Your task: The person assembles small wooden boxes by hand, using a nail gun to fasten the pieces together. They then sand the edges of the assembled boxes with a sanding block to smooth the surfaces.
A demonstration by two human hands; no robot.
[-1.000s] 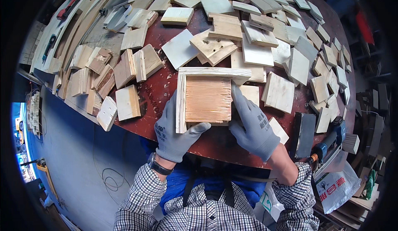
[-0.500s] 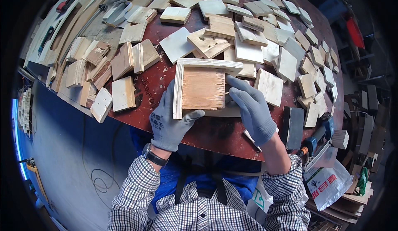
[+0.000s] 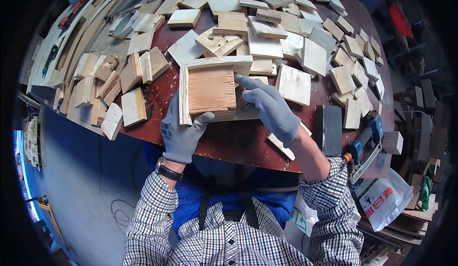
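Head view from my end: left hand (image 3: 180, 132) is clamped firmly on the frame (image 3: 184, 94), thumb over the near edge, fingers mostly hidden behind, table (image 3: 229, 144) showing just below the grip. Right hand (image 3: 272, 106) is half curled at the opposite side, index fingertip by the right edge of the panel (image 3: 212, 90); can't tell if it's pinching anything. I'd guess the whole thing handles light and stiff, dry enough not to slip, but that ragged right edge looks splintery. I'd hold it by the left side, like now, and not lean on the top strip (image 3: 219, 62) where it sticks out past the panel. Frame's pale, layered like plywood; panel's orange-brown with coarse grain. Beyond the grip it's flat, squarish blocks (image 3: 292, 84), some whitish, some knotty. Right of the right hand there's a dark slab (image 3: 329, 131), smoother-looking.
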